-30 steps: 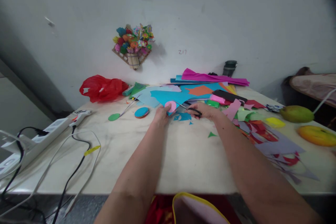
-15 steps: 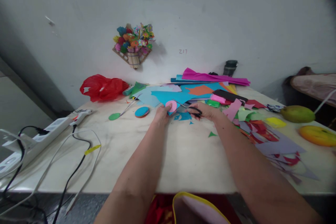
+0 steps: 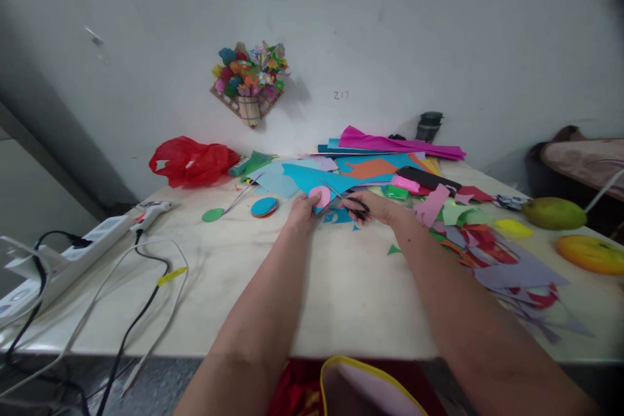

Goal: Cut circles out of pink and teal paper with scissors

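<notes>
My left hand (image 3: 303, 209) pinches a pink paper circle (image 3: 320, 196) against a sheet of blue paper (image 3: 307, 177). In my right hand (image 3: 368, 205) are black-handled scissors (image 3: 358, 207), their blades parted at the blue paper just right of the circle. Small blue offcuts (image 3: 340, 216) lie on the table below the blades. Left of my left hand sits a stack of round paper discs (image 3: 264, 207) with a blue one on top. Farther left is a green paper circle (image 3: 213, 215) with a thin stem.
Paper scraps (image 3: 487, 247) spread along the right side, beside two mangoes (image 3: 553, 213). A black phone (image 3: 429, 181) and coloured sheets (image 3: 370, 168) lie behind. A red plastic bag (image 3: 195, 161) is back left. A power strip (image 3: 92, 247) and cables occupy the left edge.
The scissor handles have spread wider and the blades have opened. The blue paper and pink circle have barely shifted in my left hand.
</notes>
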`<action>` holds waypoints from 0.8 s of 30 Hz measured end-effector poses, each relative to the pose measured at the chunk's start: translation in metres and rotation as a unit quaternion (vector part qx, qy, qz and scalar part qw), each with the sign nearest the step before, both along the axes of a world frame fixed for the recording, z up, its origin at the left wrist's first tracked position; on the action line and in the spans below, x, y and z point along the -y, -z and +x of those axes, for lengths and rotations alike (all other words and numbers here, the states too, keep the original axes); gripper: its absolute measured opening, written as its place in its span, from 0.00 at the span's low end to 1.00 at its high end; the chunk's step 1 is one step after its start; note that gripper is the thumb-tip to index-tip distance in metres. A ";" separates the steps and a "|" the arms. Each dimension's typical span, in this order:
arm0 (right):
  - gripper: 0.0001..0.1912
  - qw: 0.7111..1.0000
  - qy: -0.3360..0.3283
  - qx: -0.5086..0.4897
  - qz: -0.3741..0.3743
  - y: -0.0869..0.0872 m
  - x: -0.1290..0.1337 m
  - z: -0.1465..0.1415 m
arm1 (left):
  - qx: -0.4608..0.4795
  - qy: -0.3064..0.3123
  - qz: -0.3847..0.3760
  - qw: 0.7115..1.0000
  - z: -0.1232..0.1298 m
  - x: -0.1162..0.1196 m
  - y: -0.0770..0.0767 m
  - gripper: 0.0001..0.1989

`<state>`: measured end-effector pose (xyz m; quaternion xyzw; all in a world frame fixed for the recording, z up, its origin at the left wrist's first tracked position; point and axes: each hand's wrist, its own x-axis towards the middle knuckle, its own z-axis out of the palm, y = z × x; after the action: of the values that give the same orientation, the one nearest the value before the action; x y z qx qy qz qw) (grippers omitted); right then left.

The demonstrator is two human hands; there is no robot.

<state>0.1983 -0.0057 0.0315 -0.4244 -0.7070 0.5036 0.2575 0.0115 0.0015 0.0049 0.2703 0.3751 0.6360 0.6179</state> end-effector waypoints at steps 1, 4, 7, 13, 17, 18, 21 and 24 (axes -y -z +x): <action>0.14 1.000 0.001 0.003 0.004 0.000 0.000 0.000 | -0.001 0.000 0.000 1.000 0.000 0.000 0.000 0.05; 0.14 1.000 0.006 0.003 0.007 0.001 0.000 -0.001 | 0.000 0.000 -0.004 1.000 0.000 0.001 -0.001 0.05; 0.14 1.000 0.015 -0.004 -0.001 0.002 -0.001 -0.001 | 0.008 -0.004 -0.007 1.000 0.000 0.001 -0.002 0.07; 0.12 1.000 0.027 0.004 0.001 0.002 -0.002 -0.003 | 0.003 -0.001 -0.011 1.000 -0.001 0.002 -0.002 0.09; 0.13 0.999 0.033 0.009 -0.003 0.000 0.000 -0.005 | 0.002 -0.005 -0.009 1.000 0.000 0.003 -0.003 0.06; 0.14 0.999 0.035 0.011 -0.001 -0.001 0.001 -0.005 | 0.002 -0.007 -0.009 1.000 0.000 0.003 -0.004 0.06; 0.15 0.999 0.037 0.013 0.003 -0.002 0.002 -0.006 | -0.002 -0.013 -0.007 1.000 0.000 0.003 -0.004 0.04; 0.16 0.999 0.035 0.015 0.004 -0.002 0.002 -0.006 | -0.002 -0.011 -0.006 1.000 0.001 0.003 -0.003 0.04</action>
<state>0.1925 -0.0075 0.0338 -0.4552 -0.6975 0.4850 0.2665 0.0121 -0.0016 0.0078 0.2631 0.3831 0.6401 0.6117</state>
